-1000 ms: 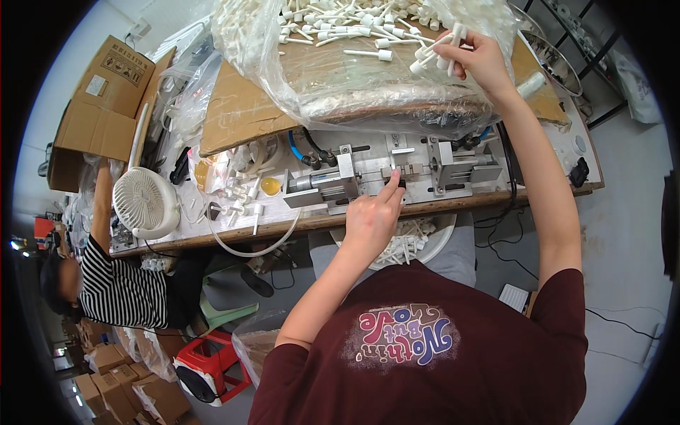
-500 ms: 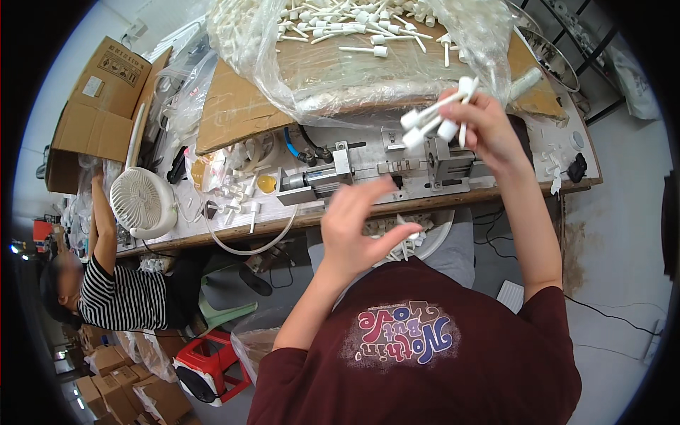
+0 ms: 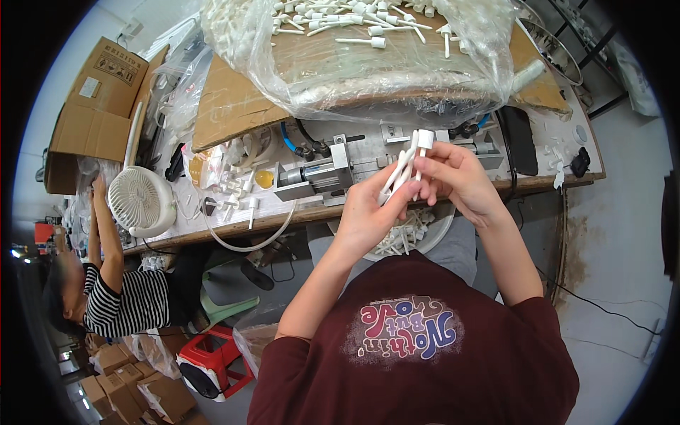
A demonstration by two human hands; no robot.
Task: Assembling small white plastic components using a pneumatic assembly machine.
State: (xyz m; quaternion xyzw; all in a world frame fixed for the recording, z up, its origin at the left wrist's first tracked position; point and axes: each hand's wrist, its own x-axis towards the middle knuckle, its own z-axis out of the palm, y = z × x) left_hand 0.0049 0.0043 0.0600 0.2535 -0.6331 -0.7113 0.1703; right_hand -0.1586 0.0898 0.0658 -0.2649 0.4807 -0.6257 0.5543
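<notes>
My left hand point(image 3: 372, 212) and my right hand point(image 3: 460, 180) are close together in front of the bench-edge metal fixture point(image 3: 315, 183). My left hand's fingers are closed around several white stemmed caps point(image 3: 401, 170), thin plastic stems with round heads. My right hand pinches another white stemmed cap point(image 3: 425, 140), its head pointing up, beside the bunch. The fingers partly hide the lower stems. Below my hands, a round white tub point(image 3: 446, 225) in my lap holds more of these caps.
A heap of white stemmed caps point(image 3: 340, 18) lies on plastic film over cardboard point(image 3: 227, 106) at the back. A white fan point(image 3: 142, 202) stands left, near a cardboard box point(image 3: 92, 106) and another person point(image 3: 120, 290) at the bench. A black pouch-like object point(image 3: 520, 142) lies right.
My right hand has come down and left with the stemmed caps. My left hand, open and blurred before, has moved up and right and closed on several of them.
</notes>
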